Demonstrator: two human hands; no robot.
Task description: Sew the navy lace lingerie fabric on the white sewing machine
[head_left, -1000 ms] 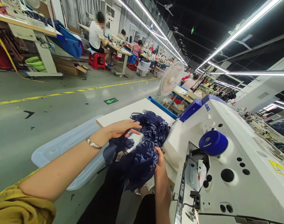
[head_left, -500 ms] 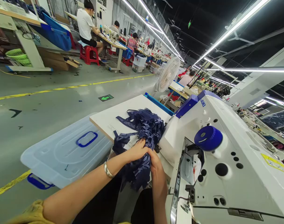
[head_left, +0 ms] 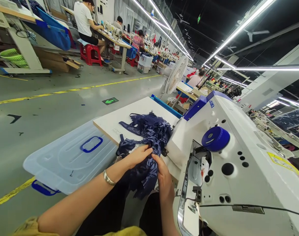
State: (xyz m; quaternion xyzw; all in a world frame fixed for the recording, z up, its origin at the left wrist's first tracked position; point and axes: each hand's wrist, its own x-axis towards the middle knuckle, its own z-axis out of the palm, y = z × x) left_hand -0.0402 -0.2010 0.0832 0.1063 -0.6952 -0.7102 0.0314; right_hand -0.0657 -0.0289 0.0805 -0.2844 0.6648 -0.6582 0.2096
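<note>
A heap of dark navy fabric strips (head_left: 149, 131) lies on the white sewing table (head_left: 120, 119) and spills over its near edge onto my lap. My left hand (head_left: 137, 155), with a silver bracelet on its wrist, pinches the fabric at the table's edge. My right hand (head_left: 163, 175) grips the same bunch just to the right, fingers closed on it. Both hands meet over the hanging part of the fabric, right beside the white sewing machine (head_left: 238, 164).
A translucent plastic bin lid with blue handles (head_left: 68, 160) sits on the floor to the left of the table. A white fan (head_left: 176, 75) stands behind the table. Across the aisle with its yellow line, other people sit sewing at benches (head_left: 85, 19).
My left hand has come back from the far part of the fabric heap to join my right hand at the table's edge. The view has shifted slightly left.
</note>
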